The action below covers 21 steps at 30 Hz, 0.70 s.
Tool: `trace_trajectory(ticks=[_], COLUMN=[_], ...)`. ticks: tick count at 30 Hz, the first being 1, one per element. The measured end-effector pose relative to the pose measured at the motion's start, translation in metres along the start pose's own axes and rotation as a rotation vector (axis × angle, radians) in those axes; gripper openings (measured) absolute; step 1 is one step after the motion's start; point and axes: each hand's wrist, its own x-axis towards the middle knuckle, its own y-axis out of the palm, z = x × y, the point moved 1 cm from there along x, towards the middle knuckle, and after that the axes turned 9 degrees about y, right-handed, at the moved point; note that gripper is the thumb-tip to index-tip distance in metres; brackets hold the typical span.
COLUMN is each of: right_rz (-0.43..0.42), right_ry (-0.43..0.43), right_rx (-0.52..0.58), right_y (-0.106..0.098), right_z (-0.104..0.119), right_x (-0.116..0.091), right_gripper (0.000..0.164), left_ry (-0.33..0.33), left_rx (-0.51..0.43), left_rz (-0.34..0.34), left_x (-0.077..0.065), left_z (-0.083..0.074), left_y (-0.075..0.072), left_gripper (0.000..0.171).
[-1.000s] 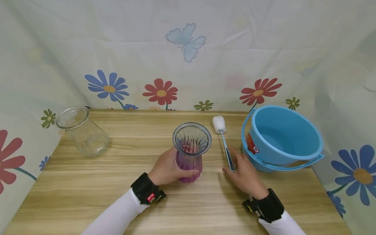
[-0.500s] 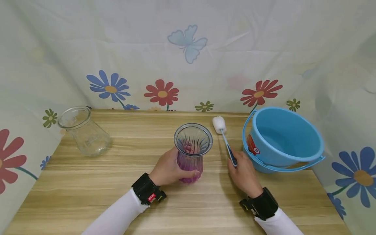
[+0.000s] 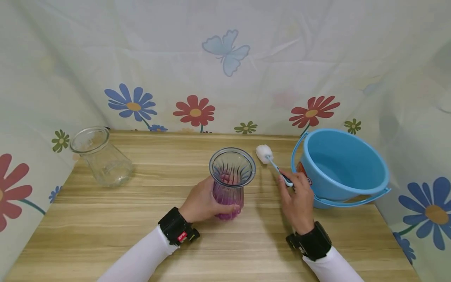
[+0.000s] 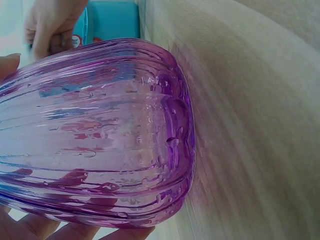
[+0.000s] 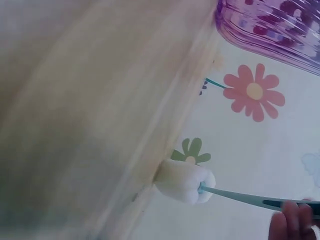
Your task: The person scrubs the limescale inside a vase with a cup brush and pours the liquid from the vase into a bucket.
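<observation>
My left hand (image 3: 206, 201) grips a ribbed glass vase (image 3: 229, 192), clear grey at the flared rim and purple toward the base. The vase stands upright on the wooden table, its purple wall (image 4: 100, 130) filling the left wrist view with fingers seen through it. To the right, my right hand (image 3: 297, 199) pinches the blue handle of a sponge bottle brush (image 3: 278, 170). The brush slants, handle end raised, and its white sponge head (image 5: 182, 181) is down at the tabletop in the right wrist view.
A light blue bucket (image 3: 352, 194) with its handle hanging down stands just right of my right hand. At the back left is a clear glass jar (image 3: 109, 168). A flowered curtain (image 3: 225, 105) bounds the table (image 3: 165, 160) at the back and sides.
My right hand has closed on the brush handle and lifted that end from the table, tilting the brush. The left hand and vase stay in place.
</observation>
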Motion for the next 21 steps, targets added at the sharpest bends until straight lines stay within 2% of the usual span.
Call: trace_trajectory(ticks=[5,8,10,15,18,21], right_rz=[-0.017,0.031,0.064,0.048,0.015,0.0], right_ry=[-0.079,-0.076,-0.041,0.035,0.043,0.041], right_rx=[0.172,0.372,0.525,0.908,1.138,1.28], right_y=[-0.004,-0.009,-0.011,-0.006,-0.002,-0.001], right_z=[0.019,0.038,0.047,0.043,0.038,0.038], right_x=[0.011,0.019,0.024,0.038,0.044,0.048], right_gripper=[0.011,0.011,0.012,0.021,0.029,0.039], left_ry=[0.007,0.003,-0.001,-0.001,0.005,0.009], left_rx=[0.017,0.013,0.013,0.01,0.01,0.011], left_rz=[-0.002,-0.001,0.0,0.0,-0.002,-0.006], left_x=[0.001,0.0,0.0,0.0,0.0,0.0], left_z=[0.001,0.001,0.001,0.001,0.001,0.002], left_y=[0.0,0.0,0.0,0.0,0.0,0.0], left_gripper=[0.089,0.089,0.09,0.09,0.088,0.086])
